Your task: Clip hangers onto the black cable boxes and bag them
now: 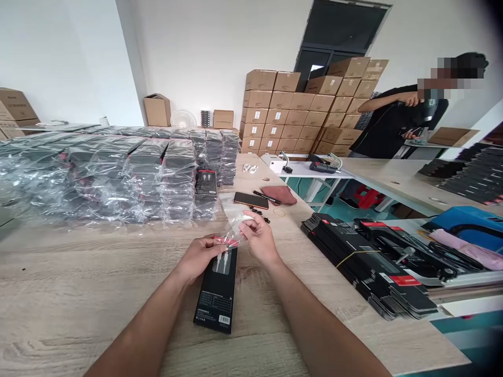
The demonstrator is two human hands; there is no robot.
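My left hand (198, 256) grips the top end of a black cable retail package (217, 298), which lies on the light wood table (78, 309) with a red strip at its upper end. My right hand (259, 236) pinches a transparent plastic bag (234, 214) just beyond the package's top. The bag's edge reaches toward my left hand, and my fingers hide where they meet. Several small black pieces (258, 213) lie just beyond my right hand.
Plastic-wrapped black packages (118, 175) stand in large stacks at the left. A phone (251, 200), pen (267, 197) and reddish pouch (279, 195) lie ahead. Black card stacks (365, 262) sit to the right. A co-worker (393, 120) stands beyond, near stacked cartons (298, 110).
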